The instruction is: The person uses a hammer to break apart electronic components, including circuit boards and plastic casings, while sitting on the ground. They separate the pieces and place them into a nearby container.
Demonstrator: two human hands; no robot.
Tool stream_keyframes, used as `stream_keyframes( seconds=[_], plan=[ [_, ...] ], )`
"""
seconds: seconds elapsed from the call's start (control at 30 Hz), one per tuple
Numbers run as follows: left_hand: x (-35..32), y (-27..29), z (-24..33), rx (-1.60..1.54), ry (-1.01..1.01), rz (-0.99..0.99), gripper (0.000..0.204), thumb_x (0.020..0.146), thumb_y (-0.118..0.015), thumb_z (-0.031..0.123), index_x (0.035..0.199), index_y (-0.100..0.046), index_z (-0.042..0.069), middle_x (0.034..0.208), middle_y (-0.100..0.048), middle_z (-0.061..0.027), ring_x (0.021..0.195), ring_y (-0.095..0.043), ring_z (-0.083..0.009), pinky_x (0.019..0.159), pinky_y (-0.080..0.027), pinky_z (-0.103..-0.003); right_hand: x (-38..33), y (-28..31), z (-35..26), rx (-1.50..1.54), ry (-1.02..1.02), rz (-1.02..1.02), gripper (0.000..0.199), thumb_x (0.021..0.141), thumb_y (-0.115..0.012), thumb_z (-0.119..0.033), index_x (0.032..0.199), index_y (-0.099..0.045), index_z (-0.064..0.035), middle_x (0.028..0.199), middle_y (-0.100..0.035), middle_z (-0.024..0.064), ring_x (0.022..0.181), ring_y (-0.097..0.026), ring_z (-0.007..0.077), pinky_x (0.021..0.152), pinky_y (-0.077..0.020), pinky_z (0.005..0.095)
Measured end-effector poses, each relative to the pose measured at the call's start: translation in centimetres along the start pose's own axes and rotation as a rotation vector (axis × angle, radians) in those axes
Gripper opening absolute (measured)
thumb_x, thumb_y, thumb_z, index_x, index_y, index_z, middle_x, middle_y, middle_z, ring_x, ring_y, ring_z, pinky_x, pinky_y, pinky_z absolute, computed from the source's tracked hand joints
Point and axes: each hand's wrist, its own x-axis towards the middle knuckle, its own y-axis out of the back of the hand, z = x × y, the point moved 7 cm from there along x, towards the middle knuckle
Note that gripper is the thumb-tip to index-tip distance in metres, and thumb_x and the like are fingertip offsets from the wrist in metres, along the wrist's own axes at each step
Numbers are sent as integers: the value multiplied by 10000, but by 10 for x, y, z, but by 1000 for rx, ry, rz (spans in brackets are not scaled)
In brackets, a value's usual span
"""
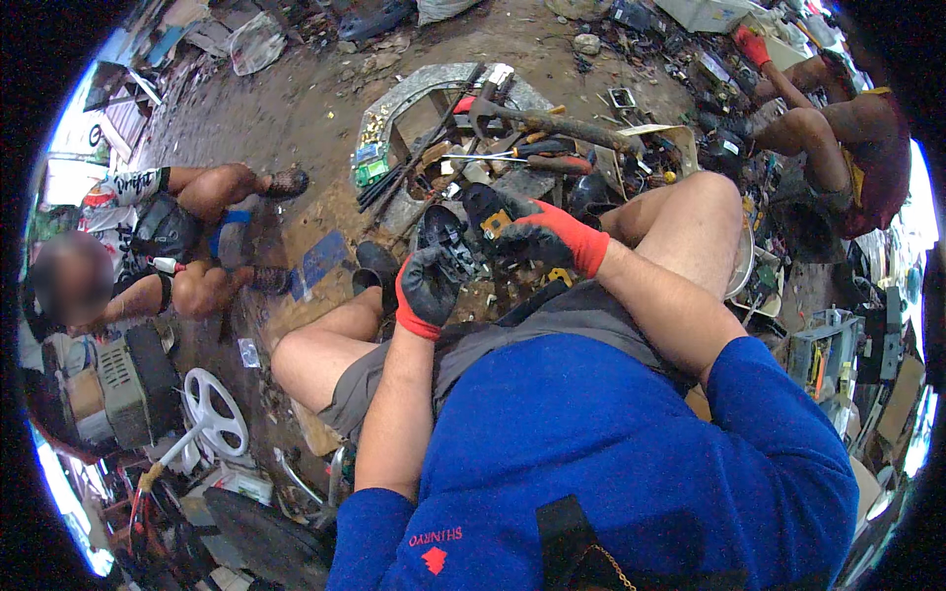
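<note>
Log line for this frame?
left hand: holds black casing piece | right hand: holds black part with yellow patch | nearby: wooden-handled tool

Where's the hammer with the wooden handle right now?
In the head view, the hammer lies near the top, right of centre, on the clutter beyond the right hand; its nearest neighbour is the screwdriver, slightly closer to the person.

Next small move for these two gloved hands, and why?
Probably ease the right hand slightly away from the left hand. The left seems to grip a dark piece, the right a second dark piece with a yellow-orange part. They sit close together and I can't tell whether anything joins them; a wider gap would likely show it.
</note>
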Motion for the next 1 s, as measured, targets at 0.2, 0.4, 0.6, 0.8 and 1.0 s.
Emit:
stream_keyframes(
  seconds=[0.2, 0.4, 0.6, 0.8, 1.0],
  plan=[
    [10, 57, 18, 518, -172, 179, 402, 916, -550, 122, 1295, -549, -11, 1154, -666, -123, 1012, -651, -233, 899, -506, -354, 1, 21, 10, -252, 35, -70, 326, 889, -644, -122, 1198, -630, -20, 1080, -691, 78, 912, -675, 174, 818, -552, 326],
    [7, 65, 34, 1248, -339, 505, 501, 877, -635, 138, 1336, -513, -21, 1245, -623, -194, 1116, -616, -295, 967, -457, -363, 5, 16, 15, 101, -97, 30, 411, 983, -499, -288, 1279, -566, -11, 1175, -658, 125, 1038, -653, 261, 902, -522, 448],
    [6, 49, 39, 1642, -417, 737, 606, 850, -692, 262, 1342, -496, -33, 1298, -570, -247, 1192, -561, -382, 1005, -435, -429, 6, 10, 16, 362, -138, 18, 337, 968, -561, -205, 1240, -592, -9, 1146, -673, 113, 979, -675, 239, 870, -558, 396],
    [16, 45, 38, 1713, -277, 890, 707, 831, -727, 335, 1358, -466, -56, 1317, -547, -262, 1253, -508, -389, 1049, -401, -431, 12, 40, 26, 146, 8, -32, 453, 987, -515, -301, 1353, -514, -34, 1274, -608, 124, 1114, -620, 262, 954, -503, 464],
    [11, 68, 37, 1627, -231, 875, 698, 834, -724, 367, 1339, -482, -50, 1297, -564, -267, 1211, -546, -387, 1018, -426, -432, 1, 15, 19, 300, -117, -52, 433, 995, -507, -285, 1345, -521, -30, 1287, -602, 108, 1119, -615, 244, 962, -501, 438]
  ],
)
